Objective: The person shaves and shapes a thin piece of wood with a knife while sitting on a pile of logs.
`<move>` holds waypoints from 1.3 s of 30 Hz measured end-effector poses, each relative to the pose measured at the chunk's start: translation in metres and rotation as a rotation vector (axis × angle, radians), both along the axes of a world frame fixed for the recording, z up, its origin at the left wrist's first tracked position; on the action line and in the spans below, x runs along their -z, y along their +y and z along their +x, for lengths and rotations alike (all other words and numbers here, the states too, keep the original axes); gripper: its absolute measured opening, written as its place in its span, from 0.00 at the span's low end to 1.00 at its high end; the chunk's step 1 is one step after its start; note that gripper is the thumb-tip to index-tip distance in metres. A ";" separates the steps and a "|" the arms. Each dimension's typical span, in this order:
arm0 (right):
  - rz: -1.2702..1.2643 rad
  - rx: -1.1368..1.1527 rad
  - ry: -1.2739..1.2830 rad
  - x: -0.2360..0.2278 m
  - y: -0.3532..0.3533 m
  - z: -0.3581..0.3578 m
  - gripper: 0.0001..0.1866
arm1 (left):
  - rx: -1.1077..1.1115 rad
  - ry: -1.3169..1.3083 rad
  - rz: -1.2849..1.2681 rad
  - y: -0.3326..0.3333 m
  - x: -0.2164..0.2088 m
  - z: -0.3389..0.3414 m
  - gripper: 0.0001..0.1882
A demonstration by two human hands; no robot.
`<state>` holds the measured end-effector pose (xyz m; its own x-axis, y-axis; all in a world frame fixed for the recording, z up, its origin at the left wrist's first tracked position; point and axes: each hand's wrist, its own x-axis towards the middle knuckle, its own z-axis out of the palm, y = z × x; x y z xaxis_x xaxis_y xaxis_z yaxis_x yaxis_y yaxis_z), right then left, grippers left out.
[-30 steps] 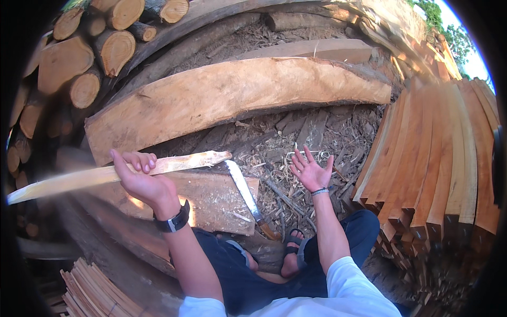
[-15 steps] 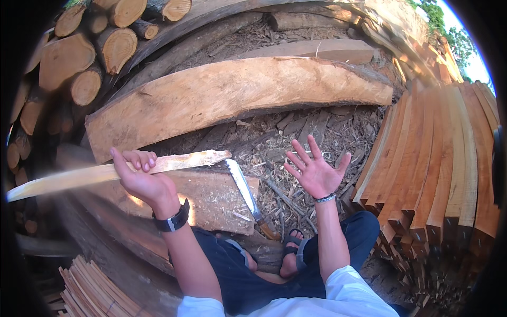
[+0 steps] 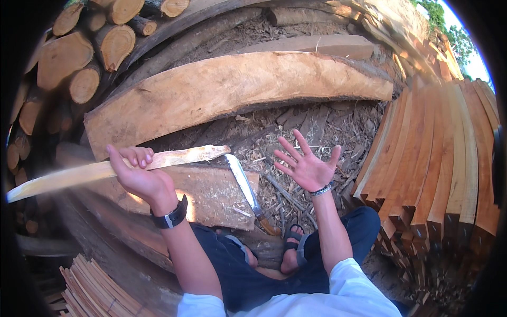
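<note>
My left hand (image 3: pixel 142 177) is closed round a long pale stripped wooden stick (image 3: pixel 185 156). The stick points off to the left, and its rough, knobbed end lies to the right of my fist. My right hand (image 3: pixel 310 165) is raised over the wood chips, palm showing and fingers spread, with nothing in it. Between the hands, a machete (image 3: pixel 242 183) with a bright blade and brown handle rests against the right end of a flat wooden slab (image 3: pixel 211 193). The blade tip is close beneath the stick's knobbed end.
A long curved plank (image 3: pixel 237 87) with bark on its edge lies beyond my hands. Cut logs (image 3: pixel 116 46) are piled at the far left. Stacked sawn boards (image 3: pixel 428 158) stand at the right, and more thin strips (image 3: pixel 97 288) lie at the lower left. Wood chips (image 3: pixel 338 127) cover the ground.
My right hand has shifted left and slightly away from me, still spread. My left hand and the stick have moved only a little.
</note>
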<state>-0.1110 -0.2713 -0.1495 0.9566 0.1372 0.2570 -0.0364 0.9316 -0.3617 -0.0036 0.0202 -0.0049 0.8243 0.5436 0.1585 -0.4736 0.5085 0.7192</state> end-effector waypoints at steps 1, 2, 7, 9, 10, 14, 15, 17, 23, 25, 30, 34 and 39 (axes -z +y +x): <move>0.002 -0.005 0.030 0.006 -0.002 0.002 0.59 | 0.001 0.003 0.000 -0.001 0.000 0.000 0.25; 0.007 -0.015 0.042 0.016 -0.005 0.003 0.58 | -0.006 0.009 0.008 -0.002 -0.001 -0.001 0.25; 0.007 -0.022 0.206 0.087 -0.023 0.008 0.54 | -0.021 0.026 0.027 -0.001 -0.003 -0.001 0.25; 0.035 -0.020 0.305 0.116 -0.031 0.002 0.49 | -0.023 0.015 0.042 -0.001 -0.002 -0.001 0.25; 0.062 -0.017 0.372 0.129 -0.032 -0.002 0.48 | -0.027 0.011 0.054 -0.001 -0.002 0.000 0.25; 0.060 0.040 0.662 0.182 -0.040 -0.029 0.44 | -0.014 0.001 0.068 -0.001 0.000 0.001 0.25; 0.030 0.053 0.730 0.196 -0.044 -0.038 0.44 | 0.002 -0.005 0.074 -0.002 0.001 0.001 0.25; -0.008 0.109 0.891 0.221 -0.040 -0.053 0.43 | 0.015 -0.022 0.097 0.002 0.003 0.002 0.25; -0.597 0.125 1.319 0.273 -0.010 -0.081 0.41 | 0.030 -0.013 0.070 0.003 0.001 0.004 0.26; -1.377 -0.108 1.076 0.276 0.002 -0.083 0.43 | 0.026 0.000 0.072 0.001 0.000 0.003 0.26; -1.821 -0.239 0.647 0.273 0.040 -0.077 0.44 | 0.010 0.011 0.076 0.003 0.001 0.003 0.26; -1.976 -0.396 0.524 0.279 0.060 -0.080 0.45 | -0.004 0.023 0.073 0.003 0.000 0.001 0.26; -1.934 -0.406 0.555 0.319 0.068 -0.103 0.36 | 0.020 0.003 0.082 -0.001 -0.001 0.002 0.26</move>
<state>-0.2136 -0.2034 -0.4688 0.7157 -0.0030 -0.6984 -0.5290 -0.6553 -0.5392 -0.0014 0.0190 -0.0039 0.8356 0.5121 0.1987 -0.4612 0.4576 0.7602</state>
